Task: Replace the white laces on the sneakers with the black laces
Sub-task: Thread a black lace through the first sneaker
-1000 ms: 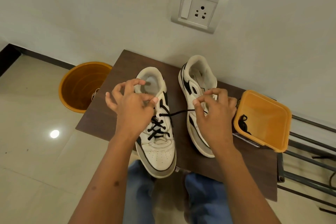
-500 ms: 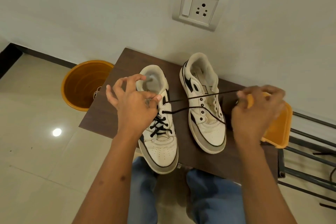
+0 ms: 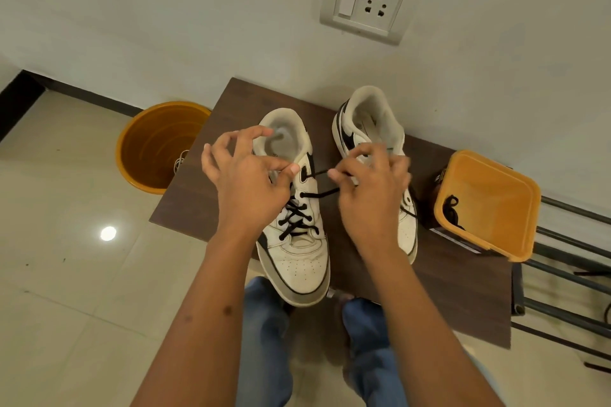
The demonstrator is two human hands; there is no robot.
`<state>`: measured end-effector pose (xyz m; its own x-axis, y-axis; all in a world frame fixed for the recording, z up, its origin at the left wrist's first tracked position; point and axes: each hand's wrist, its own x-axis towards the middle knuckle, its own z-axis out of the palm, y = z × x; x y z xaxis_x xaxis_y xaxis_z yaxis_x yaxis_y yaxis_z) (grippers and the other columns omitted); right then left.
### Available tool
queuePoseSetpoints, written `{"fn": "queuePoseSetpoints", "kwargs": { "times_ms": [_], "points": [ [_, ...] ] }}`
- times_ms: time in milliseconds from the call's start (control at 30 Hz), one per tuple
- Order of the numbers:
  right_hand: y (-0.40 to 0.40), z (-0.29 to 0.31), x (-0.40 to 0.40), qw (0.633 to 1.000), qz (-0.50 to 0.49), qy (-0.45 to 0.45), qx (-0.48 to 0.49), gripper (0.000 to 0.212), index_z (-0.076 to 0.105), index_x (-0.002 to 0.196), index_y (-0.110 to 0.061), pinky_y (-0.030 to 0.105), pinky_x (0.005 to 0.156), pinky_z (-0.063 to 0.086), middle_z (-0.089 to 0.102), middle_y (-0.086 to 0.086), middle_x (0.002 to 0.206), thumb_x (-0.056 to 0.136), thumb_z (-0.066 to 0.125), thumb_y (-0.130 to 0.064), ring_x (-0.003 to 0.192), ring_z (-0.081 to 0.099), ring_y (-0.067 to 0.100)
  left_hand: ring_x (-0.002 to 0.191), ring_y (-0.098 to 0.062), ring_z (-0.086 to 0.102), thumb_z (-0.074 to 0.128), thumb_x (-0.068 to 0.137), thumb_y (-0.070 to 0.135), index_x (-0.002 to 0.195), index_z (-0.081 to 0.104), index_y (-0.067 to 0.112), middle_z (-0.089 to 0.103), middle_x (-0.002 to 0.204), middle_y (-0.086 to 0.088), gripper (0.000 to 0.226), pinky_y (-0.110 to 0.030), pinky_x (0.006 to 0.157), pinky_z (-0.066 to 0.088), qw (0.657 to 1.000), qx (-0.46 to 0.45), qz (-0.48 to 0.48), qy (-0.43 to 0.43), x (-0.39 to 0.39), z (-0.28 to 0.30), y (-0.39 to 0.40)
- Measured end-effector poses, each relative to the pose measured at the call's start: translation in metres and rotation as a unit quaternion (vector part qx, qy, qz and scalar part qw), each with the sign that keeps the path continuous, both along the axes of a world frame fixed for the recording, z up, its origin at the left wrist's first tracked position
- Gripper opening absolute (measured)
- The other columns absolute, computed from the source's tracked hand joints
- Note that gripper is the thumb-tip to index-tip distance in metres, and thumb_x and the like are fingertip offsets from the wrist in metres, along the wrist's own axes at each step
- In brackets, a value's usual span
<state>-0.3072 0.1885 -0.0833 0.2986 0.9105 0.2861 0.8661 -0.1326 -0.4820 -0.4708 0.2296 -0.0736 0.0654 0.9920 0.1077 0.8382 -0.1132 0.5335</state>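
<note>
threading the top eyelets looks to be the step in hand: the left sneaker (image 3: 294,208) lies on the dark wooden bench (image 3: 429,291), toe toward the person and heel toward the wall, so its long axis runs from the near edge of the bench to the wall. the black lace (image 3: 297,218) crosses its lower eyelets in neat rungs, and two free runs leave the upper eyelets sideways toward the right sneaker (image 3: 373,129).

the left hand (image 3: 248,185) pinches at the collar of the left sneaker, thumb and forefinger together by the top eyelet, other fingers spread above the opening. the right hand (image 3: 370,188), just beside the same sneaker, has its fingers curled around the lace ends; which end sits in which finger i cannot tell.

judging by the look, the lace is light, limp cord that will sag and twist unless kept taut, so the stiff tip is the place to hold for feeding, and a pinch close to the eyelet for pulling through. the sneaker is light with a soft collar and would likely slide if tugged sideways, so it needs bracing.

beyond the right sneaker, an orange tub (image 3: 525,205) holds another black lace (image 3: 451,208). an orange bucket (image 3: 139,149) stands on the floor on the far side of the left sneaker.
</note>
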Motion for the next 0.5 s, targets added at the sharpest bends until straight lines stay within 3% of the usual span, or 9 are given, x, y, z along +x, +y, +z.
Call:
{"fn": "queuePoseSetpoints", "kwargs": {
  "times_ms": [67, 133, 233, 333, 400, 500],
  "points": [
    [-0.001, 0.004, 0.017, 0.998, -0.058, 0.014, 0.011, 0.002, 0.071, 0.085, -0.020, 0.032, 0.080, 0.025, 0.057, -0.002, 0.114, 0.084, 0.073, -0.020, 0.102, 0.026, 0.012, 0.138, -0.031, 0.024, 0.072, 0.084, 0.042, 0.084, 0.079, 0.031, 0.047, 0.141, 0.012, 0.013, -0.057, 0.116, 0.005, 1.000, 0.006, -0.002, 0.001, 0.002, 0.000, 0.000],
    [-0.003, 0.006, 0.018, 0.996, -0.082, 0.013, 0.010, 0.003, 0.070, 0.087, -0.019, 0.032, 0.080, 0.025, 0.057, 0.000, 0.116, 0.085, 0.072, -0.019, 0.103, 0.032, 0.016, 0.138, -0.031, 0.025, 0.072, 0.084, 0.041, 0.084, 0.079, 0.031, 0.048, 0.140, 0.012, 0.013, -0.057, 0.116, 0.005, 1.000, 0.010, -0.008, 0.000, 0.004, 0.001, -0.001],
    [-0.004, 0.005, 0.007, 0.996, -0.088, 0.024, 0.014, 0.006, 0.068, 0.095, -0.019, 0.031, 0.081, 0.026, 0.054, 0.004, 0.120, 0.089, 0.068, -0.020, 0.104, 0.040, 0.024, 0.138, -0.029, 0.023, 0.071, 0.085, 0.042, 0.087, 0.078, 0.033, 0.046, 0.142, 0.014, 0.012, -0.058, 0.115, 0.007, 1.000, -0.013, -0.005, -0.017, 0.004, 0.002, -0.003],
    [-0.008, 0.006, 0.005, 0.996, -0.060, 0.062, 0.037, 0.014, 0.065, 0.098, -0.020, 0.030, 0.083, 0.034, 0.047, 0.005, 0.119, 0.086, 0.072, -0.021, 0.104, 0.033, 0.015, 0.136, -0.027, 0.022, 0.064, 0.091, 0.042, 0.098, 0.075, 0.040, 0.044, 0.143, 0.015, 0.013, -0.060, 0.113, 0.013, 0.998, -0.037, 0.000, -0.058, 0.000, 0.001, -0.003],
    [-0.013, 0.005, 0.006, 0.999, -0.008, 0.053, -0.010, 0.014, 0.068, 0.094, -0.021, 0.030, 0.087, 0.039, 0.044, 0.000, 0.115, 0.083, 0.075, -0.020, 0.106, 0.031, 0.012, 0.133, -0.024, 0.024, 0.060, 0.094, 0.041, 0.107, 0.071, 0.043, 0.046, 0.138, 0.015, 0.017, -0.057, 0.111, 0.018, 0.995, -0.036, 0.020, -0.089, -0.002, 0.001, -0.003],
    [-0.021, -0.001, -0.001, 0.987, 0.056, 0.003, -0.152, 0.022, 0.069, 0.108, -0.024, 0.036, 0.099, 0.037, 0.039, -0.001, 0.118, 0.087, 0.070, -0.030, 0.109, 0.030, 0.017, 0.129, -0.020, 0.027, 0.061, 0.094, 0.036, 0.109, 0.070, 0.041, 0.050, 0.132, 0.012, 0.018, -0.046, 0.109, 0.020, 0.991, -0.031, 0.069, -0.110, -0.003, 0.004, -0.006]
  ]
}}
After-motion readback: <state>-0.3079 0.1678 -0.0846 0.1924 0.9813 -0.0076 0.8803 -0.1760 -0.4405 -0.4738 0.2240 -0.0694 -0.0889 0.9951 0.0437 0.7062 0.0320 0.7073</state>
